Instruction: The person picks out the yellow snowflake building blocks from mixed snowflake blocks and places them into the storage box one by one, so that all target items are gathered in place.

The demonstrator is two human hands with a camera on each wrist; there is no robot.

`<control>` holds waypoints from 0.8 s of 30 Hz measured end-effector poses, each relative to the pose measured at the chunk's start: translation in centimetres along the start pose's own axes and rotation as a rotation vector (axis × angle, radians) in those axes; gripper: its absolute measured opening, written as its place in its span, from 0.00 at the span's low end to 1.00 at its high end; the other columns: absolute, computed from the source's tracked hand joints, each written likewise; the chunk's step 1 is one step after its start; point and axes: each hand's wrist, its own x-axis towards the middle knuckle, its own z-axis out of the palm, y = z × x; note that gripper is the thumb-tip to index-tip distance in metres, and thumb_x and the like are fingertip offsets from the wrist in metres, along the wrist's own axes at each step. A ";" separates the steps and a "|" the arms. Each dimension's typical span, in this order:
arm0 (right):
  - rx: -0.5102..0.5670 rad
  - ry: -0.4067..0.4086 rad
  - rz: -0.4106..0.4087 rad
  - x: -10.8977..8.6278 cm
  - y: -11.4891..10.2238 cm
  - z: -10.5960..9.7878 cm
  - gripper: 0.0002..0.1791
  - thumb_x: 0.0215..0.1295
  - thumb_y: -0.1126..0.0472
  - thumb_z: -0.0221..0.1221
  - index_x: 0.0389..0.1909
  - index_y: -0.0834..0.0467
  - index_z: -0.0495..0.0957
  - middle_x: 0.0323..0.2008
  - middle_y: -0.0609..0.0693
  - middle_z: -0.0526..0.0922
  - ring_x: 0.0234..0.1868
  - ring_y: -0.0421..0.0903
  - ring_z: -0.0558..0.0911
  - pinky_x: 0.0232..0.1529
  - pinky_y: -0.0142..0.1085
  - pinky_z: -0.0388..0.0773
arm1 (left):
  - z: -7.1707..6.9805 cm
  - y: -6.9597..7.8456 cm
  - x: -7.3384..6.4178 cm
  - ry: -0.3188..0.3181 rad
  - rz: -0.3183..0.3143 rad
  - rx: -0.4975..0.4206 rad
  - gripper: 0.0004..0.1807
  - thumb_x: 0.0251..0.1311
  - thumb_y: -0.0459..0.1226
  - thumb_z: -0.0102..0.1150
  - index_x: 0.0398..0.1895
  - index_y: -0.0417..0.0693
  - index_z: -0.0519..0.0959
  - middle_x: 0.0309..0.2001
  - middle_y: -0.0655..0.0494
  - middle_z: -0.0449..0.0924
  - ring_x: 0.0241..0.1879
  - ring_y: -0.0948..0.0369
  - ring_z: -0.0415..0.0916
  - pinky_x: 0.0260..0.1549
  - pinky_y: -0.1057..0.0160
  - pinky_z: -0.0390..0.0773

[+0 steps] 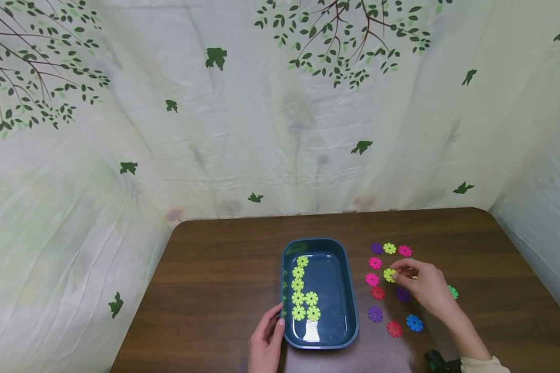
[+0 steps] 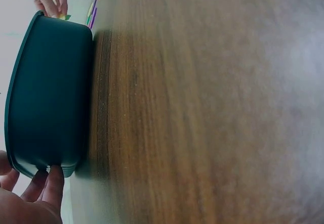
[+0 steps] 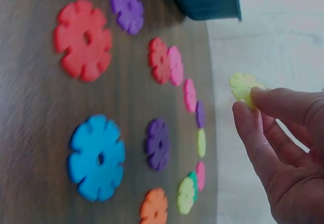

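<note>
Because your right hand (image 1: 427, 286) pinches one yellow-green, flower-shaped plastic disc (image 3: 239, 85) near its edge between thumb and finger, a loosened or uneven squeeze could let it twist free and drop among the loose mixed-colour discs (image 1: 378, 293). That piece is raised above the brown wood-grain table (image 1: 224, 290), to the right of the tray. Your forearm (image 1: 469, 331) reaches in near other pieces, so a low sweep might drag the blue flower-shaped disc (image 1: 414, 323) along. Farther left, the rim of the dark blue, rounded rectangular plastic tray (image 1: 332, 290) could catch a disc carried too low. At the tray's left side, your left hand (image 1: 266, 339) has fingertips against the outer wall; I cannot tell whether they pinch the rim. Too hard a push there would probably slide the tray and unsettle the seven yellow-green discs (image 1: 297, 298) lying flat inside.
</note>
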 end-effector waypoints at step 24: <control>0.104 -0.113 -0.028 2.8 -5.1 2.1 0.09 0.61 0.65 0.67 0.42 0.54 0.85 0.39 0.47 0.85 0.37 0.47 0.82 0.30 0.37 0.78 | -0.1 -0.5 0.1 -0.001 0.023 -0.003 0.17 0.68 0.32 0.57 0.58 0.52 0.79 0.57 0.49 0.79 0.54 0.54 0.78 0.49 0.64 0.77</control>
